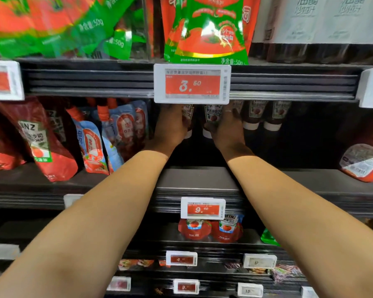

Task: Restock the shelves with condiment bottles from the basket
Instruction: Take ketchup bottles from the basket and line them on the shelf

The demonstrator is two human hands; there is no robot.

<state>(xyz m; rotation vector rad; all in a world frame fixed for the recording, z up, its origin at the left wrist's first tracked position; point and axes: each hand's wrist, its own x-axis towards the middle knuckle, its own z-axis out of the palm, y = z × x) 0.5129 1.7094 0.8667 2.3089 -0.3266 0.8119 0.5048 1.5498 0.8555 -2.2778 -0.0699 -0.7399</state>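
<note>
Fingertips of both hands are cut off from sight by the white price tag [192, 83] reading 3.60, which hangs on the shelf edge just above them. The left hand [170, 125] curls round a dark ketchup bottle [188, 121] standing cap-down deep in the shaded shelf; only a strip of its label and its white cap show past the hand's right side. The right hand [226, 127] grips a second ketchup bottle [212, 120] just to its left, whose label reads HEINZ over Chinese characters. The two bottles stand side by side between the hands, close together; whether they touch is lost in shadow.

Just right of the right hand stand more cap-down bottles [264, 117] with the same label, their tops hidden behind the shelf rail. Left of the left hand lean blue spout pouches [91, 143] with orange caps, their writing too blurred to read, and further left a red Heinz pouch [43, 143] marked KETCHUP. Above the hands hang green and red sachets [211, 31] marked 50g. Below the forearms a price tag [202, 208] shows 9.40, with small Heinz pouches [226, 230] under it. Lower tags are smeared beyond reading.
</note>
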